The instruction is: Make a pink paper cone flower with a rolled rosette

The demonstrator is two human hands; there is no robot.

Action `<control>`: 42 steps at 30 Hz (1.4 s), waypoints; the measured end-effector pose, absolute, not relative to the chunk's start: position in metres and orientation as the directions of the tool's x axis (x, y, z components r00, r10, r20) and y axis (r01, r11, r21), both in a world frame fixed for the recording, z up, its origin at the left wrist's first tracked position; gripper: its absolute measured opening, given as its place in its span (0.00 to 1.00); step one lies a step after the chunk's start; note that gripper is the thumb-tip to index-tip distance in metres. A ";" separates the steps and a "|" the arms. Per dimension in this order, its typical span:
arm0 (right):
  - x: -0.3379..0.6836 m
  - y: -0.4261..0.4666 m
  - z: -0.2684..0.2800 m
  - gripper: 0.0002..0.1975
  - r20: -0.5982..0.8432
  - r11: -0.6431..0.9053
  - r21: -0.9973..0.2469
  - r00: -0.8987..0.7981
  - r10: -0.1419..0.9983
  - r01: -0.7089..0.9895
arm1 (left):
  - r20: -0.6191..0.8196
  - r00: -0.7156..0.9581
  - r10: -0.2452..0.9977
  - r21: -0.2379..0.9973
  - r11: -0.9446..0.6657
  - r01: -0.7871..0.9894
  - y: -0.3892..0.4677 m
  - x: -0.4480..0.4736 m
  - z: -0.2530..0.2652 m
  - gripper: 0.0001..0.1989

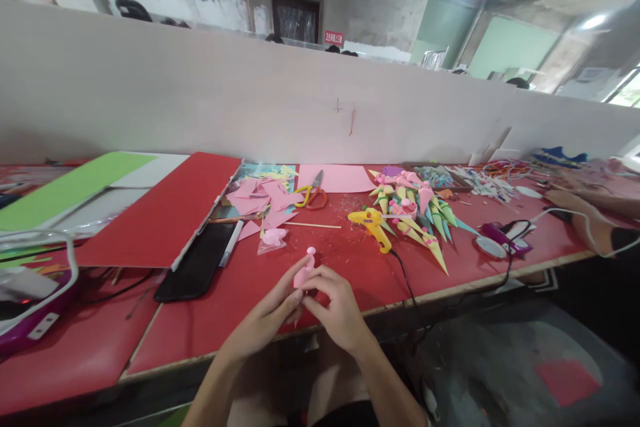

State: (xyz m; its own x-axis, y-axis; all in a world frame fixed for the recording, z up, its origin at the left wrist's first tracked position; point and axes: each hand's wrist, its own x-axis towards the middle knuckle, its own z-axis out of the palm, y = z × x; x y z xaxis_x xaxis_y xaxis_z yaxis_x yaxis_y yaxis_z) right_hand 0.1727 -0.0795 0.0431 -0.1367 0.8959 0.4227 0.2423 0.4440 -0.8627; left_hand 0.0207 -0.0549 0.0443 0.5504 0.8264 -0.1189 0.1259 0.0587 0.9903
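Near the table's front edge, my left hand [273,310] and my right hand [334,303] meet around a small pink paper figure [303,275] with a round pink ball on top. Fingers of both hands close on it and hide its lower part. Just beyond my left hand lies a small plastic bag [275,238] with a pale pink lump in it. A yellow glue gun [371,224] rests on the table to the right of my right hand. Cut pink paper pieces [255,197] lie farther back, beside scissors [313,193] with yellow and orange handles.
Several cone-shaped paper figures [405,203] are heaped at the right. A black phone [197,260], a marker [231,243] and a red board [165,213] lie left. A thin stick [315,225] sits mid-table. A co-worker's arm [583,210] reaches in at far right.
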 end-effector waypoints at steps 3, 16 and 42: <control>0.178 -0.075 0.037 0.04 0.410 0.421 -0.886 -0.097 0.907 0.196 | -0.161 0.644 0.748 0.980 0.046 0.191 -0.054 0.020 0.053 0.33; 0.196 -0.045 0.001 0.11 0.159 0.204 -0.973 0.323 0.933 -0.109 | 0.052 0.218 0.975 0.760 -0.180 0.625 -0.034 0.028 0.027 0.24; 0.178 -0.044 0.009 0.06 0.202 0.237 -0.968 0.304 0.931 -0.084 | 0.064 0.227 0.972 0.809 -0.184 0.558 -0.024 0.041 0.017 0.22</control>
